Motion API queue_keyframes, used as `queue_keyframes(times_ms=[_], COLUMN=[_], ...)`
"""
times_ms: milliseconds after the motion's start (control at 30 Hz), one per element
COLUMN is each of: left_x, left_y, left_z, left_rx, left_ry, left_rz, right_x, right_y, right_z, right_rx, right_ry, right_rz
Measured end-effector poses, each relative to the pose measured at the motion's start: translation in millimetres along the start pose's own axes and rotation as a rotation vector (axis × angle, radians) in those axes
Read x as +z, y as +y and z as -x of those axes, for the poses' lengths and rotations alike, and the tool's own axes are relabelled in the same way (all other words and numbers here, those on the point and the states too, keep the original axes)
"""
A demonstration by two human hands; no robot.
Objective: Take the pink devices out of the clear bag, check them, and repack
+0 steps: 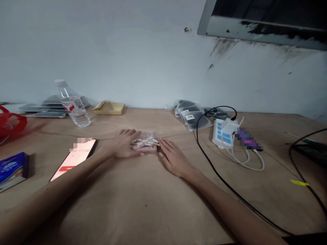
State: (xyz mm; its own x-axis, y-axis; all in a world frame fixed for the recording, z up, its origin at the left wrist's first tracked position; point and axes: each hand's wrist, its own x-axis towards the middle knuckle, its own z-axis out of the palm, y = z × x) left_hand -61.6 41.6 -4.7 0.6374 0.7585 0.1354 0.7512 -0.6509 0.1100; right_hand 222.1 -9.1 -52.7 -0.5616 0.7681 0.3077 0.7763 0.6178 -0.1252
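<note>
A small clear plastic container [147, 149] sits on the wooden table between my hands. Several thin white and orange sticks that look like cigarettes [145, 142] lie loosely across it. My left hand [125, 143] rests at the container's left side, fingers stretched out and partly over its edge. On the other side, my right hand [174, 157] lies low on the table with its fingers extended, their tips at the right edge of the container. Neither hand is wrapped round anything.
A lit phone [76, 154] lies left of my left forearm, near a blue packet [12, 170]. Behind are a tilted water bottle [74, 105] and a yellow box [109, 108]. To the right, a power strip [221, 134] and a black cable [214, 170] lie beside grey packets [187, 114].
</note>
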Motion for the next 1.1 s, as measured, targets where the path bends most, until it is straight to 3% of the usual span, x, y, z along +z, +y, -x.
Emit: queue_keyframes(times_ms=[100,267,367,533,733,867,967,1100], left_x=[0.8,-3.5,-4.2,1.0,-0.8,-3.1,-1.2,-0.3], left_y=[-1,2,6,7,9,12,12,13], left_z=[1,1,1,2,3,3,3,3], left_rx=[0.022,0.187,0.184,0.143,0.238,0.279,0.274,0.250], left_ry=[0.021,0.015,0.017,0.031,0.022,0.007,0.006,0.014], left_rz=[0.010,0.047,0.039,0.026,0.085,0.105,0.111,0.123], right_x=[2,0,-1,2,8,5,3,2], right_y=[-1,0,2,16,40,37,31,27], right_z=[0,-1,-1,-1,-6,-7,-7,-6], right_rx=[-0.032,-0.088,-0.090,-0.004,0.211,0.093,-0.028,-0.059], right_ry=[-0.065,-0.161,-0.176,-0.058,0.169,0.166,0.091,-0.016], right_rz=[-0.049,-0.077,-0.111,-0.202,-0.241,-0.287,-0.278,-0.221])
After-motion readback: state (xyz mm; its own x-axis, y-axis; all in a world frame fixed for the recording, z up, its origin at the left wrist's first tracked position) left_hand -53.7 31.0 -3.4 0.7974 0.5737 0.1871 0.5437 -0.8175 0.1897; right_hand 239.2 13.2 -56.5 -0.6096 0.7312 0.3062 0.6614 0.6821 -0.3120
